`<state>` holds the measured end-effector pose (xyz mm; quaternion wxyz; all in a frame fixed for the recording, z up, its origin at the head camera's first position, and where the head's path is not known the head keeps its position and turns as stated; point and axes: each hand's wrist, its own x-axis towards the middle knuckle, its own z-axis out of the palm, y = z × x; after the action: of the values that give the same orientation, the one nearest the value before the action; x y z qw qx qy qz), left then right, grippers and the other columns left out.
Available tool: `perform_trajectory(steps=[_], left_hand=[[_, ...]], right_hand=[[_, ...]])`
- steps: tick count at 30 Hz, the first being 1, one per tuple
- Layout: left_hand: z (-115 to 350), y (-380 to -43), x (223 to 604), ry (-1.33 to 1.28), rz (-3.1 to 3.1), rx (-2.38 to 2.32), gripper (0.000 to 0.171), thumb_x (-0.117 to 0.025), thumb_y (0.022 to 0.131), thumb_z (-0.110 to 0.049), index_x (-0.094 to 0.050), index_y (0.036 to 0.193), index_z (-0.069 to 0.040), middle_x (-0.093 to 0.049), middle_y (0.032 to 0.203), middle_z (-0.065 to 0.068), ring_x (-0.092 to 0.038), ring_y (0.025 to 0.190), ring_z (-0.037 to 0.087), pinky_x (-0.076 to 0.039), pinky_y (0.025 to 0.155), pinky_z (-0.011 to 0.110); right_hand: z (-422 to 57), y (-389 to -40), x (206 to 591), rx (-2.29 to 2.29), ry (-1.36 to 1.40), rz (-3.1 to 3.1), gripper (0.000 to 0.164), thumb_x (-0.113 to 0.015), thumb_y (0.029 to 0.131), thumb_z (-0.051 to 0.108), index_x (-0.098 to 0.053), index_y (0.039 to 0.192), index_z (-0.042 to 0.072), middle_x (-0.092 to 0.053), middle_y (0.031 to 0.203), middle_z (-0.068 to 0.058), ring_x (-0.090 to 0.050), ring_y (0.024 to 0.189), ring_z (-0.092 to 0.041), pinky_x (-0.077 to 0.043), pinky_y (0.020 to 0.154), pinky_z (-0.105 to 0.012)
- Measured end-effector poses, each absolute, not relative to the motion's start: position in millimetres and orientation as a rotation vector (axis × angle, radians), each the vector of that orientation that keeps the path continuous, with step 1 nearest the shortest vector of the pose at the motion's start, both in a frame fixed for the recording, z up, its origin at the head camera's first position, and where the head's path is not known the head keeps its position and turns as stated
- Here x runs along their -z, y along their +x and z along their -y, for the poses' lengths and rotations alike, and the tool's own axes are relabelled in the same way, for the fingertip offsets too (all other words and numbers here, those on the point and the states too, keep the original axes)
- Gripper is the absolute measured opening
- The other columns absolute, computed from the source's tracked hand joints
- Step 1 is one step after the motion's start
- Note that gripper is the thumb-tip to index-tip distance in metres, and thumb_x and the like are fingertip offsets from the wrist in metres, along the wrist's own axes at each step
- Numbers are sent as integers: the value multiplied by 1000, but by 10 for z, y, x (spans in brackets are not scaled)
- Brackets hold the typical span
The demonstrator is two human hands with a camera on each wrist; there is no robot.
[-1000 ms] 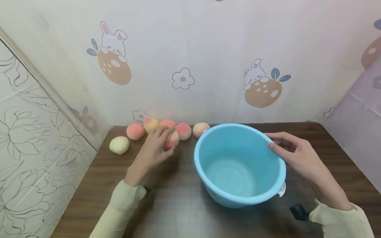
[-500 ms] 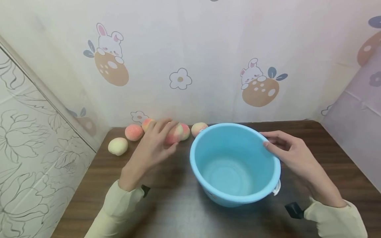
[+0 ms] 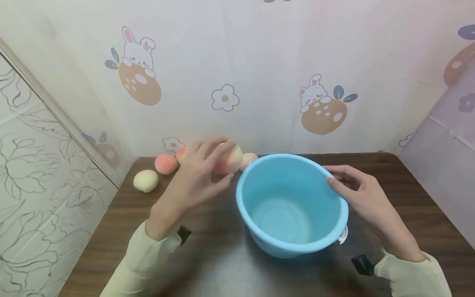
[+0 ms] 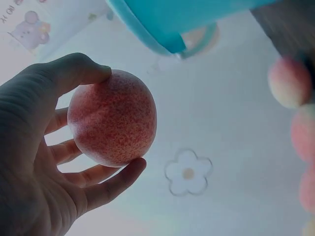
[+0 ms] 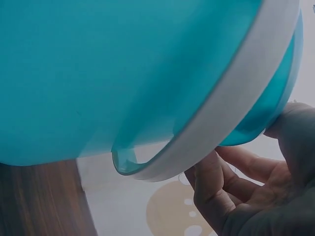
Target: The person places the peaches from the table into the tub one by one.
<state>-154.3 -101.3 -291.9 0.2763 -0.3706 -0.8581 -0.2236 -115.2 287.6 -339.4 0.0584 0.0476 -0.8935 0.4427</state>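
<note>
My left hand (image 3: 196, 177) holds a pink and cream peach (image 3: 230, 159) between thumb and fingers, left of the bucket. In the left wrist view the peach (image 4: 115, 120) shows its reddish speckled skin, with the fingertips curved round it. A light blue bucket (image 3: 257, 237) stands on the dark wooden table, its inside bare. My right hand (image 3: 361, 196) grips the bucket's right rim, thumb over the edge. The right wrist view shows the bucket's outer wall (image 5: 88, 83), its white handle (image 5: 231, 98) and the fingers below the rim.
A pale yellow peach (image 3: 146, 180) and a pink one (image 3: 165, 163) lie at the table's back left. Another peach (image 3: 248, 160) sits behind the bucket's left rim. Others are partly hidden by my left hand. A patterned curtain (image 3: 259, 82) hangs directly behind the table (image 3: 208, 251).
My left hand has raised the peach off the table's back row and carried it right, nearer the bucket. The right hand keeps its grip on the rim.
</note>
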Motion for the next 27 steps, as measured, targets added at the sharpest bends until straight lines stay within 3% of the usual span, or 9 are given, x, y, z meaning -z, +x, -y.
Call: perform_trajectory(steps=[6, 14, 27], left_hand=[[817, -1485, 2828, -1102, 2256, 627, 59, -75, 88, -20, -58, 144, -17, -60, 138, 6, -54, 127, 28, -46, 107, 46], [563, -1434, 2763, -1259, 2252, 621, 61, -74, 87, -18, -57, 145, -17, -58, 140, 4, -52, 131, 23, -47, 110, 38], [194, -1491, 2818, -1512, 2293, 568, 56, -73, 92, -27, -58, 145, -18, -59, 141, 0, -51, 134, 18, -42, 116, 33]], right_hand=[[-2841, -1151, 3403, -1325, 162, 2696, 44, -66, 103, 35, -62, 141, 14, -70, 107, 7, -70, 88, -3, -61, 71, -25], [-2830, -1162, 3397, -1334, 172, 2686, 42, -65, 103, 29, -61, 142, 13, -70, 117, -14, -69, 88, -1, -60, 71, -24], [-2850, -1158, 3413, -1324, 145, 2702, 44, -63, 104, 30, -60, 144, 13, -69, 118, -15, -67, 87, -2, -59, 69, -24]])
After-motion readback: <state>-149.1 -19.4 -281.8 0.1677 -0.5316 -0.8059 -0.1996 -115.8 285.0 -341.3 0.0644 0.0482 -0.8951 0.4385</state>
